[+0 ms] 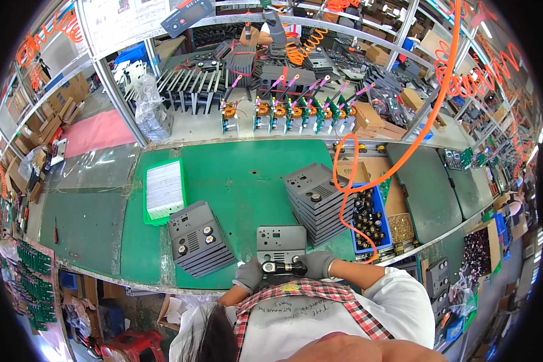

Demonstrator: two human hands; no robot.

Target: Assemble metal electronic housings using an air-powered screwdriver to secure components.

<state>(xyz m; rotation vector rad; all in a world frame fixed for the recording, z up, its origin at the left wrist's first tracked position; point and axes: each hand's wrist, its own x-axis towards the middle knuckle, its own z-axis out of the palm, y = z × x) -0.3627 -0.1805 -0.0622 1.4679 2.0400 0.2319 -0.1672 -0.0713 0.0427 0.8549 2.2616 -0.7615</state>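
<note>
A dark grey metal panel (280,236) with cut-outs lies at the near edge of the bench, right in front of me. Across its near part is a black cylindrical tool (288,267), and a round socket with a pale ring (269,266) shows by its left end. My right hand (317,264), in a grey glove, is closed at the tool's right end. Also gloved, my left hand (248,275) is closed by the panel's near left corner, its fingertips close to the socket. What those left fingers grip is hidden.
Stacked grey panels stand left (200,238) and right (320,202). A green tray (146,196) holds white sheets; a blue bin (384,211) holds black round fittings. An orange coiled hose (398,171) hangs at the right. Several circuit boards (295,114) line the back shelf.
</note>
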